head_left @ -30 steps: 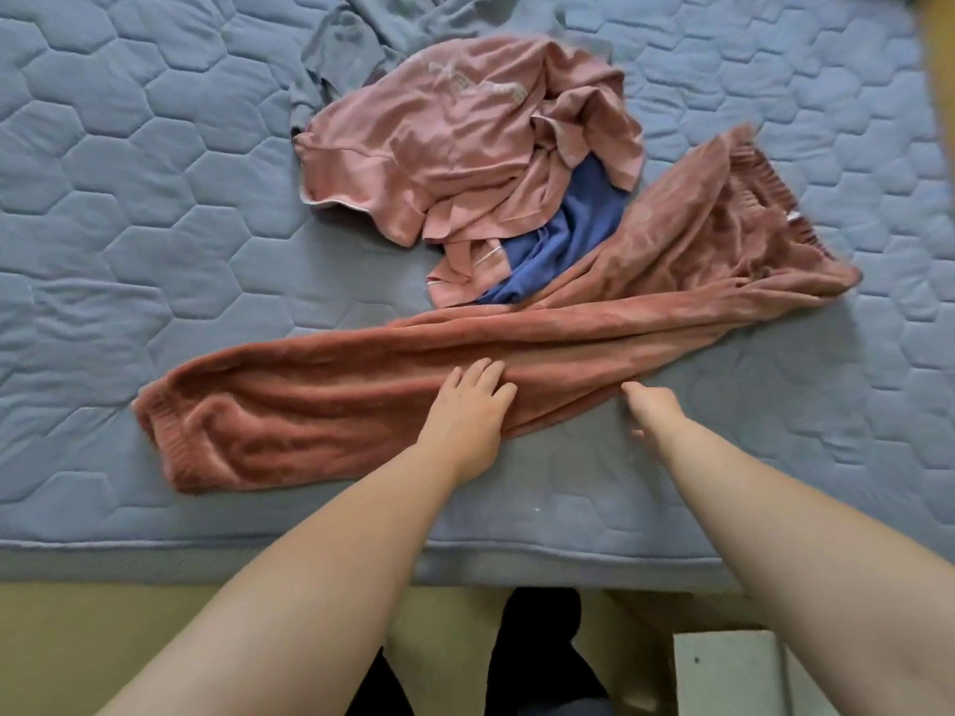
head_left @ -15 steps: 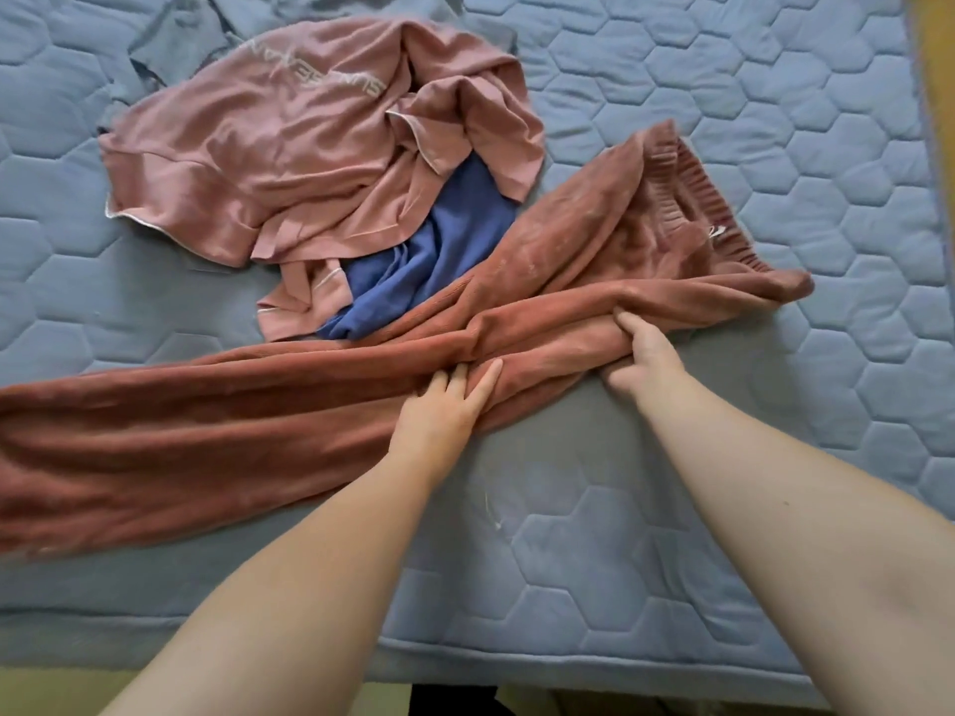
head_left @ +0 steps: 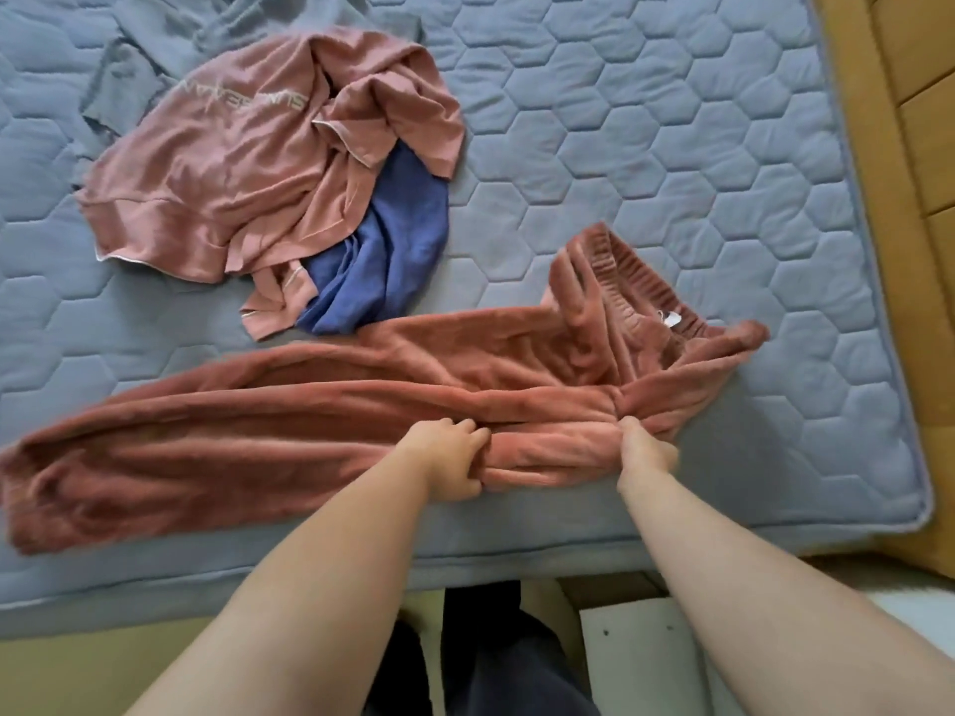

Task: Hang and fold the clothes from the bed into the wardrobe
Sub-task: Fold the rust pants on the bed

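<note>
Two fists bunched the trousers [head_left: 258, 436]: left hand [head_left: 449, 459], flat earlier, right hand [head_left: 643, 449] nearer the waistband [head_left: 635, 271]; folding looked imminent.

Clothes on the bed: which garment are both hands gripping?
The rust fleece trousers along the near edge; left hand and right hand bunch their fabric. The pink top, blue piece and grey garment lie untouched behind.

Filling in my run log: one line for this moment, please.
trousers: lying on bed | left grip: holds trousers | right grip: pinches trousers

Fleecy plush trousers [head_left: 310, 436]; quilted matt bedcover [head_left: 646, 147]
</note>
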Available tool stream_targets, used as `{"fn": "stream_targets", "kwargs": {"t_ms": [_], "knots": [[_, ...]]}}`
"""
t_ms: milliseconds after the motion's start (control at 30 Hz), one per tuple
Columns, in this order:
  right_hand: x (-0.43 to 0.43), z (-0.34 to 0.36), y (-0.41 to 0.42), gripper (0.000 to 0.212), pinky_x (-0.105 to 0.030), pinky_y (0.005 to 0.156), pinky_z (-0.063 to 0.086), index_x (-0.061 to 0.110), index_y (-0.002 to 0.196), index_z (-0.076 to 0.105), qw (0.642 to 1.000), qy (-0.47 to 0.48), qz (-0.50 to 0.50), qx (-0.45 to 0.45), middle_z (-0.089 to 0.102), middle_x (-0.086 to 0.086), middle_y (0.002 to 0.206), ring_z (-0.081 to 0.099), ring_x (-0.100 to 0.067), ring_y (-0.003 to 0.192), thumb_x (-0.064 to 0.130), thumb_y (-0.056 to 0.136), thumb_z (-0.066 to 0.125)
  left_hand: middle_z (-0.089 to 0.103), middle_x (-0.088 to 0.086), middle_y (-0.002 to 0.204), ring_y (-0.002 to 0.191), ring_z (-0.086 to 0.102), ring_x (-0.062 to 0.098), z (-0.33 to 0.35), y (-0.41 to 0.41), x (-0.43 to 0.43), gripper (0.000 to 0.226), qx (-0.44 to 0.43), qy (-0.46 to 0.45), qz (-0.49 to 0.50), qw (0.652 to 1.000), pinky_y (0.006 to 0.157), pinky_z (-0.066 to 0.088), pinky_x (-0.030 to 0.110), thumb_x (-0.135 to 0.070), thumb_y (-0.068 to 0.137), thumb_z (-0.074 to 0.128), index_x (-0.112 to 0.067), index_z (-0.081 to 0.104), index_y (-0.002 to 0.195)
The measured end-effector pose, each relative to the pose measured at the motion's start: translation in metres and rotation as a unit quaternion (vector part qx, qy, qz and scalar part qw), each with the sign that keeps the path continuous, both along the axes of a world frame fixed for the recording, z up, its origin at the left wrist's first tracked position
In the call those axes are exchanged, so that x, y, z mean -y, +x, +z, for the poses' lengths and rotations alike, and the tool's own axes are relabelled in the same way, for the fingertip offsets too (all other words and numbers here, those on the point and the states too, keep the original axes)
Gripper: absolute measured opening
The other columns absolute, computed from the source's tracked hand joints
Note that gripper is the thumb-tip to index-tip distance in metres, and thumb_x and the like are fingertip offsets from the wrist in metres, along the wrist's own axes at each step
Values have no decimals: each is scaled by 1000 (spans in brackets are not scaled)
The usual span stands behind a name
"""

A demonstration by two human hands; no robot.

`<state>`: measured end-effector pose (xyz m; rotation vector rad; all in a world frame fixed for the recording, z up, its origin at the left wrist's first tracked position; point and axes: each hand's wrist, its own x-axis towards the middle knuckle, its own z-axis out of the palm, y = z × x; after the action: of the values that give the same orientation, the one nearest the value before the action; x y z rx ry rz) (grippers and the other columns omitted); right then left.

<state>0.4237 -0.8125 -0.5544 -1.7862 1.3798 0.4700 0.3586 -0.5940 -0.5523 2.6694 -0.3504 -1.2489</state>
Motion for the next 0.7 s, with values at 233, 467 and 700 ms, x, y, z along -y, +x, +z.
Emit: {"fn": "stream_targets", "kwargs": {"t_ms": [233, 467, 700], "knots": [[59, 25, -3, 62, -42, 107, 30, 6, 138, 38, 884, -271, 348, 156, 41, -20, 140, 39, -37, 129, 11, 80, 61, 52, 5, 127, 121, 43, 25, 5, 15, 25, 34, 189, -19, 24, 982, 92, 38, 36, -24, 91, 42, -16, 53, 123], [65, 16, 63, 35, -55, 114, 10, 22, 120, 58, 465, -339, 811, -109, 51, -7, 132, 40, -28, 129, 19, 87, 48, 50, 6, 132, 124, 42, 27, -7, 48, 48, 49, 90, 24, 96, 991, 108, 27, 44, -29, 87, 56, -17, 41, 132], [6, 35, 127, 23, -38, 93, 40, 12, 98, 59, 667, -172, 716, 114, 65, -12, 107, 58, -30, 103, 8, 77, 50, 65, 4, 108, 103, 60, 29, 6, 72, 20, 32, 38, -42, 239, 969, 84, 47, 33, -16, 78, 48, -26, 65, 102]]}}
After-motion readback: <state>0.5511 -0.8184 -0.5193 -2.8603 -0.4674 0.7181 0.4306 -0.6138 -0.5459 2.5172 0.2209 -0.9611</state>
